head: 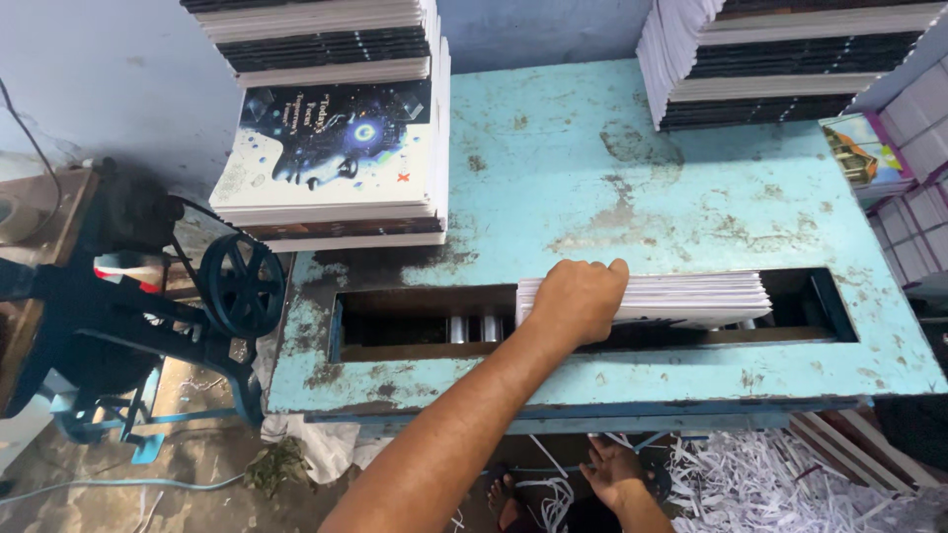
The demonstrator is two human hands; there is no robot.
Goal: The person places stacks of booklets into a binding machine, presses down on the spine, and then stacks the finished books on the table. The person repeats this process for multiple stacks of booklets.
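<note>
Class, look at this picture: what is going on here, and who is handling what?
A person stands at a worn turquoise metal table. Their left hand grips a stack of white booklets lying in the long slot cut in the tabletop, over metal rollers. Their right hand hangs low beneath the table edge, holding nothing visible. Taller stacks of printed books sit at the back corners, and shredded paper trimmings litter the floor.
</note>
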